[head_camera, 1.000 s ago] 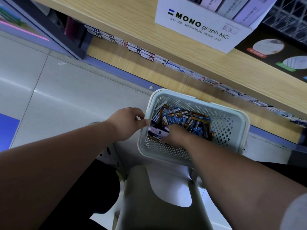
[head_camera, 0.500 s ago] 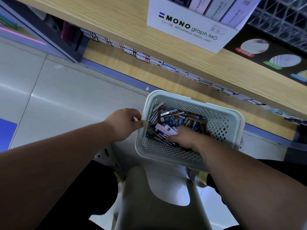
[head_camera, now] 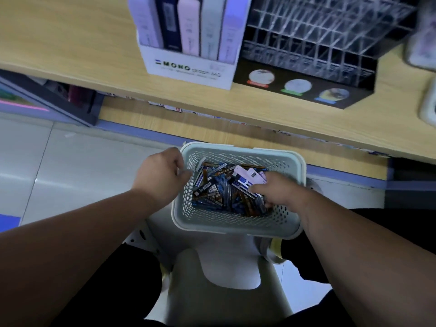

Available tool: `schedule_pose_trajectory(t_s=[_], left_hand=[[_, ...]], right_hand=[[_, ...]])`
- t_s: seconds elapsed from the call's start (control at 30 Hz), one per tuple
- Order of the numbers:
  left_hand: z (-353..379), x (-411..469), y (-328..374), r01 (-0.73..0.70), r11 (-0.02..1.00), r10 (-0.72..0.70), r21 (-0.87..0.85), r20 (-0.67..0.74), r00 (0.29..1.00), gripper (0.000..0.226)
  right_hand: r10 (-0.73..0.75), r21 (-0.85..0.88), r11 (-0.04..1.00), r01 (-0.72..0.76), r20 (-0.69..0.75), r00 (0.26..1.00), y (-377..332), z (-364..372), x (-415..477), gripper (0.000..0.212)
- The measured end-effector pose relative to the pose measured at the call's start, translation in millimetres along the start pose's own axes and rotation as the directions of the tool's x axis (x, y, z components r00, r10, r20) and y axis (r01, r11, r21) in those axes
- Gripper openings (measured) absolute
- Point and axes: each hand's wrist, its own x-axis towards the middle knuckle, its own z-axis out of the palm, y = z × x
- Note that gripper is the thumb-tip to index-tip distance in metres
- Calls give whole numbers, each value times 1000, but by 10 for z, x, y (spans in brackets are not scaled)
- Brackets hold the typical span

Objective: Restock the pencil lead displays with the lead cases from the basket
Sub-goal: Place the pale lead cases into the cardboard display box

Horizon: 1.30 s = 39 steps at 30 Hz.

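Head view suggests an early stage: left grip clasps the basket rim, right grip pinches pale lead cases, acrylic display looks empty.

Perforated plastic basket, wood-grain shelf

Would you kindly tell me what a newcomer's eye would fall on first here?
First, the pale basket in the middle, heaped with small blue and orange lead cases; the left hand holds its left rim while the right hand grips a few pale cases inside. Above, on the wooden shelf, stands a white MONO display box beside a clear grid rack.
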Motion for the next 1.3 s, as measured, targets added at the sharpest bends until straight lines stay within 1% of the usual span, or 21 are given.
schedule_pose_trajectory(t_s=[0.03, 0.1, 0.13, 0.17, 0.2, 0.23, 0.3, 0.37, 0.43, 0.5, 0.53, 0.6, 0.7, 0.8, 0.93, 1.0, 1.1, 1.2, 1.3], left_hand=[[16, 7, 97, -29, 999, 29, -21, 7, 1000, 25], [108, 16, 257, -55, 998, 56, -24, 77, 995, 17], [185, 22, 305, -16, 1000, 19, -21, 138, 990, 10], [279, 35, 342, 57, 998, -51, -19, 212, 976, 4], [398, 51, 365, 144, 990, -138, 4, 295, 945, 8], [539, 68, 369, 201, 978, -205, 50, 386, 899, 14], [821, 124, 356, 268, 959, -278, 94, 498, 821, 28], [1088, 187, 299, 380, 925, -314, -17, 529, 788, 46], [1325, 226, 221, 458, 883, -362, -102, 473, 803, 51], [1475, 237, 134, 497, 859, -425, -125, 366, 828, 50], [1534, 253, 81, 510, 850, -450, -132, 320, 834, 54], [1601, 296, -15, 553, 821, -509, -141, 258, 821, 59], [1635, 369, -70, 569, 810, -529, -141, 241, 813, 56], [1696, 408, -70, 560, 815, -516, -148, 254, 818, 53], [1809, 425, -67, 527, 849, -512, -45, 182, 840, 60], [1832, 431, -18, 521, 853, -519, 27, 145, 843, 60], [1859, 451, 23, 526, 844, -537, 106, 126, 834, 59], [1822, 494, -35, 489, 861, -504, 139, 113, 856, 53], [1737, 551, -130, 433, 879, -463, 200, 143, 875, 38]], right_hand=[[-13, 18, 1000, 13, -18, 1000, 25, -17, -40, 33], [-35, 36, 999, 37, -60, 998, 52, -24, -91, 37], [-46, 42, 998, 50, -78, 996, 35, -23, -141, 40], [-63, 42, 997, 67, -94, 994, 18, -23, -184, 41], [-68, 31, 997, 72, -104, 992, -2, -31, -229, 40], [-80, 9, 997, 81, -111, 991, -8, -41, -268, 37], [-95, -31, 995, 92, -112, 989, -10, -85, -334, 30], [-97, -49, 995, 91, -125, 987, 12, -136, -424, 26], [-88, -35, 996, 84, -162, 983, 65, -179, -503, 27], [-98, -16, 995, 97, -195, 976, 103, -204, -583, 26], [-103, 0, 994, 106, -209, 972, 134, -213, -605, 27], [-110, 28, 993, 119, -215, 970, 187, -222, -642, 31], [-112, 68, 989, 131, -230, 967, 208, -233, -685, 30], [-98, 117, 984, 131, -255, 962, 276, -244, -701, 29], [-71, 196, 972, 129, -278, 958, 400, -251, -764, 28], [-70, 198, 972, 129, -281, 957, 424, -252, -782, 31], [-58, 208, 971, 120, -282, 958, 434, -273, -806, 31], [-29, 218, 972, 93, -278, 960, 449, -326, -825, 28], [-19, 226, 970, 86, -282, 959, 442, -351, -832, 26]])
